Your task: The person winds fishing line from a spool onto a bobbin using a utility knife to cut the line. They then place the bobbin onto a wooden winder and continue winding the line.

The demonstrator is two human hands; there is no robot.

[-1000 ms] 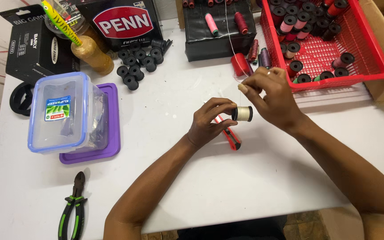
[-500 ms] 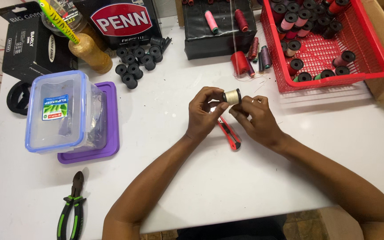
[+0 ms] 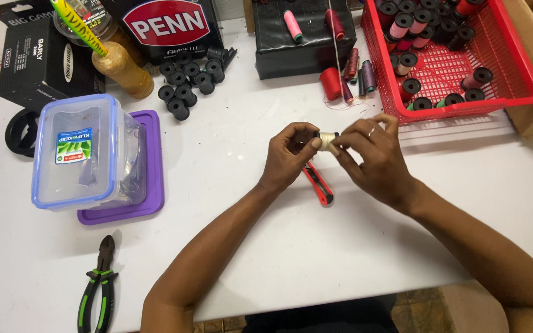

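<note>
- Our left hand (image 3: 291, 154) and our right hand (image 3: 374, 157) met over the middle of the white table (image 3: 266, 246), and between them we held 1 small spool (image 3: 327, 141) with cream thread.
- The left fingers were closed on the left end of the spool, and the right fingers were pinched together on its right end.
- The spool was lifted above the table, just in front of the red basket (image 3: 513, 80).
- Under the hands a red cutter (image 3: 318, 183) lay on the table.
- At the left stood a clear box (image 3: 81, 154) with a blue rim, on a purple lid (image 3: 152, 185).
- Green pliers (image 3: 97, 287) lay near the front edge, well apart from the hands.
- Black empty spools (image 3: 186, 80) were grouped at the far side, beside a gold bottle (image 3: 121, 68).
- The basket held more spools, black and pink.
</note>
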